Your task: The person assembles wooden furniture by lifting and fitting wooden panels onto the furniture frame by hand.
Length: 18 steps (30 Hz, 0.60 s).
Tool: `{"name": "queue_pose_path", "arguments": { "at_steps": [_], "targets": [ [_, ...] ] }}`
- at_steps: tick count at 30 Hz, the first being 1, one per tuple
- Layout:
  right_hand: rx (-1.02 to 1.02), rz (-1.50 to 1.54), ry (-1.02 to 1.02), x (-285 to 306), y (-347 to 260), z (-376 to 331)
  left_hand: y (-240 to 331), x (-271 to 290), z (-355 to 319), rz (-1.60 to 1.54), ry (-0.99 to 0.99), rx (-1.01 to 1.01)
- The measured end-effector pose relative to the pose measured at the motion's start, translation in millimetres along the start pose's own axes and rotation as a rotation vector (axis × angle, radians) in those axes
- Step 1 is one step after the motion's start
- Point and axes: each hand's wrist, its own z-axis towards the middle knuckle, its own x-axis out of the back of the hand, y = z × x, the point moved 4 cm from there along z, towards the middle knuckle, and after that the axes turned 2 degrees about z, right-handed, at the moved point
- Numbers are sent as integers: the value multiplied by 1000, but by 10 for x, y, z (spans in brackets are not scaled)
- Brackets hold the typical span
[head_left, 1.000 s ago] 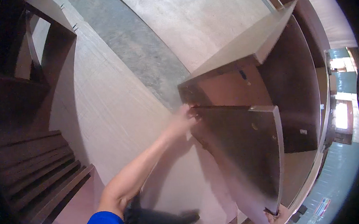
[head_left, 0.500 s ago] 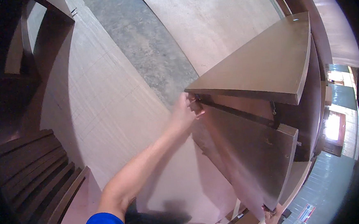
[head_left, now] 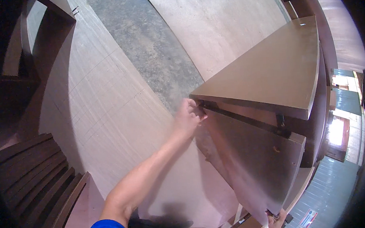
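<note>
A flat brown board (head_left: pixel 256 155) stands tilted on the right side, its broad face toward me. My left hand (head_left: pixel 189 115) has its fingers closed round the board's upper left corner, and the fingertips are partly hidden behind the edge. At the board's bottom corner, my right hand (head_left: pixel 276 222) grips the edge; only part of that hand shows. Just above lies a second brown panel (head_left: pixel 267 67), whose left corner nearly touches my left fingers. A dark narrow gap runs between the two, with a small dark fitting (head_left: pixel 280 121) near its right end.
Several dark brown boards (head_left: pixel 31 177) stand in a row at the lower left. A dark frame-like piece (head_left: pixel 53 21) is at the upper left. Pale sheets (head_left: pixel 105 81) cover the floor on either side of a grey concrete strip (head_left: pixel 144 41). Windows (head_left: pixel 337 130) show far right.
The upper panel's right end sits a little lower in view, and the held board's upper right corner has shifted slightly down. My left hand has moved slightly down, still at the corner.
</note>
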Motion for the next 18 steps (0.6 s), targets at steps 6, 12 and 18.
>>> {"name": "queue_pose_path", "arguments": {
  "at_steps": [6, 12, 18],
  "targets": [
    [6, -9, 31, -22, 3, 56, -84, 51, 35, 118, 50, -53],
    [23, -18, 79, -19, 5, 94, -146, 66, 67, 79, 12, 11],
    [52, -8, 247, 120, 80, -117, -165, -146, 78, 140, 67, -88]
  ]
}}
